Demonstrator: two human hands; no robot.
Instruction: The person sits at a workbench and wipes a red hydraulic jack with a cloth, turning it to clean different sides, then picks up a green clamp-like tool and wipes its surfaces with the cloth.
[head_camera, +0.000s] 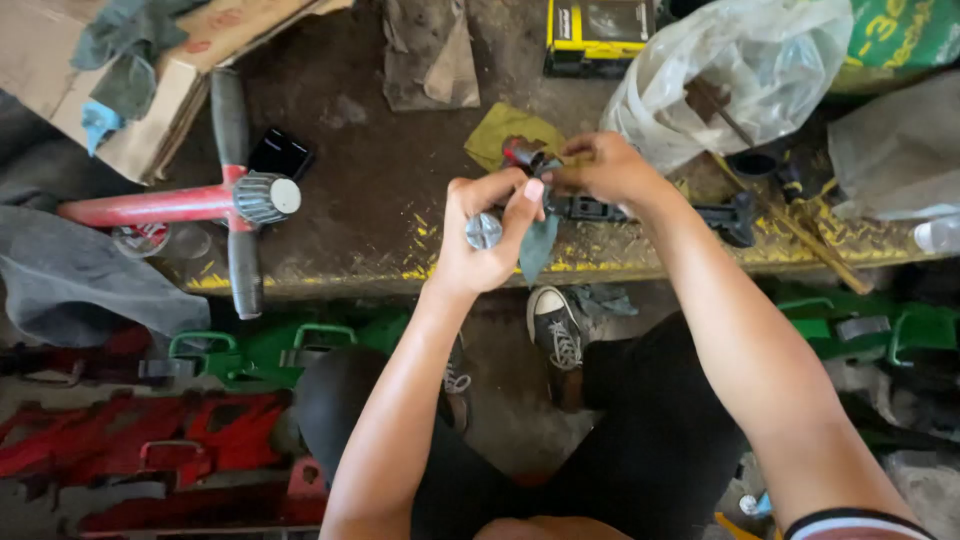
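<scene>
Head view: left hand (487, 235) clamped on a silver-headed bolt (484, 231) with a grey rag (537, 248), right hand (600, 168) pinching the red-black part (524, 156) above the dirty bench (380, 190); wiping looks mid-way, reassembly not yet done.

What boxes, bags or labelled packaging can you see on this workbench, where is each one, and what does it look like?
Yellow-and-black box: top centre, rectangular.
Clear plastic bag: top right, behind the right hand, crumpled, a tool handle inside.
Green bag: top right corner, green with yellow markings.
Cardboard sheet: top left, flat, brown, red stamps, rags lying on it.
</scene>
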